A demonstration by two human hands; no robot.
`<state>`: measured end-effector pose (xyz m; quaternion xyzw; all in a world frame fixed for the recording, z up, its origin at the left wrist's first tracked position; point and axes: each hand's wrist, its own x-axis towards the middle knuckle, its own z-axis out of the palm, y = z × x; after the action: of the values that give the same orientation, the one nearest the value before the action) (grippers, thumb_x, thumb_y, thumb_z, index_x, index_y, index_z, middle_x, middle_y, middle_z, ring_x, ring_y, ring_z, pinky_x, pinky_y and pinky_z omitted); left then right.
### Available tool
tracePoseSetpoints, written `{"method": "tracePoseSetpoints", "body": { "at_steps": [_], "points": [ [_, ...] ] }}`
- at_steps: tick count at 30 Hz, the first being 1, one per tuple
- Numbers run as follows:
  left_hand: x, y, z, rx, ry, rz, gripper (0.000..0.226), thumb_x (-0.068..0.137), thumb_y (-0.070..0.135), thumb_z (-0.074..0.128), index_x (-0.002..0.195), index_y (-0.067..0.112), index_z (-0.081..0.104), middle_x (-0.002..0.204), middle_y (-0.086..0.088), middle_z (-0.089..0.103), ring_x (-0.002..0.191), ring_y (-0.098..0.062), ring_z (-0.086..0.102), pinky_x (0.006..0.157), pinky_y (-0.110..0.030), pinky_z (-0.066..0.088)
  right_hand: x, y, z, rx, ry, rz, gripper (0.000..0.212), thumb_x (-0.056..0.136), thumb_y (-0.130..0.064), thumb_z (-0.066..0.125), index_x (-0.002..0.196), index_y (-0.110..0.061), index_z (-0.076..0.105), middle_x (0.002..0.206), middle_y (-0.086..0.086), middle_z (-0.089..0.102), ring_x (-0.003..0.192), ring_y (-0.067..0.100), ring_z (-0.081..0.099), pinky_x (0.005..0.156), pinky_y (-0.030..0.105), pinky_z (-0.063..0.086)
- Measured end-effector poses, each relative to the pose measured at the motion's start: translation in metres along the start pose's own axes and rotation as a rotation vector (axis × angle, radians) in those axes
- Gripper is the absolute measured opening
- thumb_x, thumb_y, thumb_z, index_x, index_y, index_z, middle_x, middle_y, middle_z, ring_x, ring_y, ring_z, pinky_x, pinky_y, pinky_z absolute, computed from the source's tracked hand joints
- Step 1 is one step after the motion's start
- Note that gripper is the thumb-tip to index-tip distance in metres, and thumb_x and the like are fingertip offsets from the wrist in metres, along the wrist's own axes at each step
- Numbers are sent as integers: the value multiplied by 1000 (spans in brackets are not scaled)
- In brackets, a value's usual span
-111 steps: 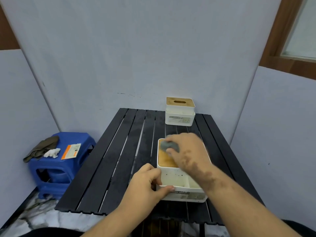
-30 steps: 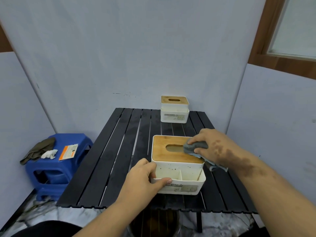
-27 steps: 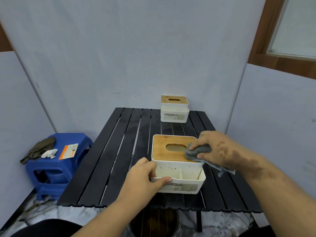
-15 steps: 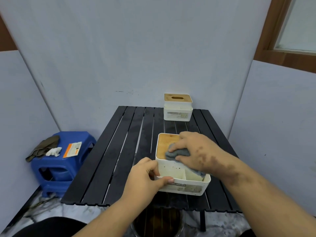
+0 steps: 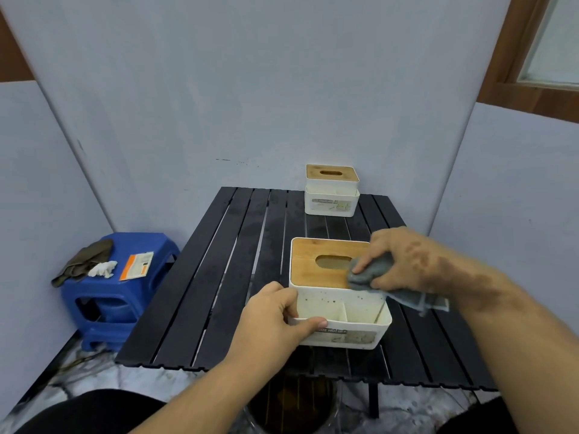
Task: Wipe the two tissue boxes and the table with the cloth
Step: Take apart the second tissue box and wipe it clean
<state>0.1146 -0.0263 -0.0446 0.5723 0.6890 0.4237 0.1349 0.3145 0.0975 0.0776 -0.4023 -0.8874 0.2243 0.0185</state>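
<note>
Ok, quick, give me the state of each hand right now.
Left hand: closed on the near tissue box, gripping its front left corner.
Right hand: closed on the grey cloth, pressing it on the box's wooden lid.

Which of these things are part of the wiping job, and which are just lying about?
In the job:
near white wooden-lidded tissue box
far white wooden-lidded tissue box
grey cloth
black slatted table

Lying about:
blue plastic stool
orange-and-white packet

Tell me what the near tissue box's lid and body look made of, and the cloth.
Near tissue box lid: likely bamboo or wood, matt, tan with visible grain. Body: apparently white plastic, smooth moulded walls, dark specks. Cloth under the right hand: soft grey fabric, perhaps microfibre; it bunches and drapes.
</note>
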Motion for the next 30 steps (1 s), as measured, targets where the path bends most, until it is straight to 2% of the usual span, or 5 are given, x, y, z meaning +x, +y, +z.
{"method": "tracePoseSetpoints", "body": {
  "at_steps": [4, 10, 18, 26, 30],
  "points": [
    [-1, 0, 0, -23, 9, -10, 53, 64, 51, 88, 59, 19, 46, 77, 6, 53, 70, -12, 54, 61, -26, 48, 4, -1, 8, -20, 56, -67, 23, 80, -25, 79, 96, -42, 78, 97, -14, 56, 91, 10, 56, 79, 22, 48],
    [1, -3, 0, -73, -4, -25, 54, 61, 47, 90, 59, 16, 45, 72, 3, 51, 64, -13, 49, 61, -33, 46, 43, -51, 60, -152, 268, -286, 27, 95, -33, 60, 119, -40, 68, 102, -8, 55, 100, 14, 49, 85, 33, 46],
    [-1, 6, 0, -1, -20, -25, 58, 67, 46, 88, 58, 21, 36, 74, 7, 45, 63, -6, 43, 58, -17, 38, 80, -54, 63, -318, 384, -61, 28, 105, -35, 43, 130, -42, 54, 122, -7, 57, 110, 22, 49, 88, 41, 39],
    [-3, 11, -2, 93, -27, -6, 57, 72, 55, 82, 60, 24, 36, 78, 7, 46, 66, -6, 48, 58, -16, 37, 57, -13, 32, -317, 297, 117, 22, 101, -34, 50, 115, -48, 60, 113, -8, 57, 110, 23, 51, 96, 45, 43],
    [-4, 11, -3, 103, -31, 10, 57, 72, 55, 82, 60, 24, 36, 78, 7, 47, 66, -7, 48, 58, -16, 37, 34, 15, 20, -279, 237, 145, 29, 102, -34, 51, 124, -49, 59, 118, -9, 56, 111, 21, 51, 98, 45, 47]
  ]
}}
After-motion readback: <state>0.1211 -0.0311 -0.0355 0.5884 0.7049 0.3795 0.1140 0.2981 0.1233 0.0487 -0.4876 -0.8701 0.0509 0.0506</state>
